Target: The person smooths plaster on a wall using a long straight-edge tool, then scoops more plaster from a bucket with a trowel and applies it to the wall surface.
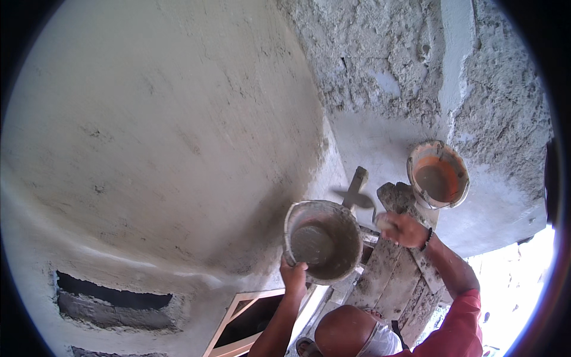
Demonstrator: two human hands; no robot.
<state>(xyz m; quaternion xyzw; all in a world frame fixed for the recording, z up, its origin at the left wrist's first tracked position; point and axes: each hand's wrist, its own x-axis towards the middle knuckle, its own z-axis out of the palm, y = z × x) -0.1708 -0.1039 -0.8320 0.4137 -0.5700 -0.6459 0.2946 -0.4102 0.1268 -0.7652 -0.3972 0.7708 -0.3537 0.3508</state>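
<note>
Neither of my own hands is in view. Below me stands another person in a red sleeve (467,321), head at the lower edge. One of that person's hands (294,276) grips the lower rim of a mortar-caked bucket (351,238), held up and tilted toward me with wet grey mortar (312,244) inside. The other hand (404,229) holds a trowel (355,195), its blade blurred just above the bucket's rim.
A smooth plastered wall (160,131) fills the left, with a dark slot (113,300) low down. Rough plaster (380,65) covers the upper right. An orange-lined bucket (438,175) stands by mortar-smeared wooden planks (392,279). A wooden frame (238,315) is at the bottom.
</note>
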